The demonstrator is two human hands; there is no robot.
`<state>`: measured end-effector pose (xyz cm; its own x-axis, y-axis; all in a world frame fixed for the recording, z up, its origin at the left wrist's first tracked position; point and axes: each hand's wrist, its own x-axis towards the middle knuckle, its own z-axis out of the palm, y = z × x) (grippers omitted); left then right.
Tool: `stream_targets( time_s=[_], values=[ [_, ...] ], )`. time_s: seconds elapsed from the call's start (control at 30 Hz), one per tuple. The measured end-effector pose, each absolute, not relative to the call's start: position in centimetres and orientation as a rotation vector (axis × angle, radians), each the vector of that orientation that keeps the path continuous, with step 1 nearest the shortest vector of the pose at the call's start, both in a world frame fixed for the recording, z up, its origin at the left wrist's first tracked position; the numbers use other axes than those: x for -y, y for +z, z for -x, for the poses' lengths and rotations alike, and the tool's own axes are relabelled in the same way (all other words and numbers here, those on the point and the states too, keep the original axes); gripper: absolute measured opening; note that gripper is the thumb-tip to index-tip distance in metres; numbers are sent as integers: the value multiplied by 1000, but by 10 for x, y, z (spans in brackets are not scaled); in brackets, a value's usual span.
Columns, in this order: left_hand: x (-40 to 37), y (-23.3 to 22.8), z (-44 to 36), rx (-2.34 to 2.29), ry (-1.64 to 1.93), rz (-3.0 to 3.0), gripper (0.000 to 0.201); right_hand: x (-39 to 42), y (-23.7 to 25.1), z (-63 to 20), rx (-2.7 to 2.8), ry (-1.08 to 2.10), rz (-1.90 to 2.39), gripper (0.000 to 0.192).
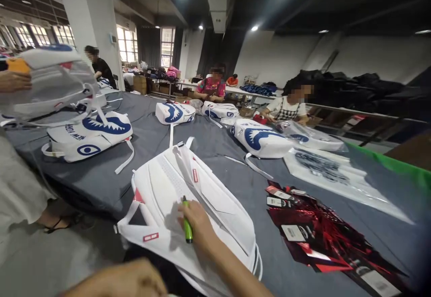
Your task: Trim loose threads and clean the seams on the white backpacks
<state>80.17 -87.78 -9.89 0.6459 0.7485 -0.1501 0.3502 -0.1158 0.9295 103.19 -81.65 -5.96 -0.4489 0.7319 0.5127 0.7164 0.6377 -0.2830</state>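
A white backpack (161, 184) lies on the grey-covered table with its straps and padded back panel facing up. It has small red labels and a red tab on one side. My right hand (198, 220) is over the middle of this back panel, fingers wrapped round a slim, bright green tool with black ends (187, 225); its exact kind is unclear. Low at the picture's bottom edge, in front of the bag, my left hand (134, 279) shows blurred with its fingers curled in. Whatever it may hold is hidden.
Red and black hang tags (316, 229) are heaped at right beside clear plastic bags (336, 175). Other white backpacks with blue shark-mouth prints (107, 124) lie around the table (144, 130). A co-worker's hand (15, 81) holds a backpack at left; several people sit beyond.
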Motion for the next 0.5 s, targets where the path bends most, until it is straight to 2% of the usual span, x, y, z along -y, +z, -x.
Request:
stream_targets(
  time_s=[0.07, 0.17, 0.3, 0.4, 0.5],
  values=[
    [863, -78, -794, -1120, 592, -2035, 41, 801, -86, -1036, 2170, -9, 1227, 23],
    [823, -67, -822, -1245, 665, -2162, 49, 771, -82, -1048, 2097, 46, 1337, 30],
    [804, -103, -868, -1298, 646, -2342, 65, 738, -61, -1105, 1879, 62, 1602, 18],
    [817, -135, -872, -1326, 530, -2676, 64, 728, -65, -1157, 1673, 121, 1803, 38],
    [827, -148, -863, -1308, 415, -2826, 61, 724, -80, -1183, 1564, 267, 1884, 39]
  ],
)
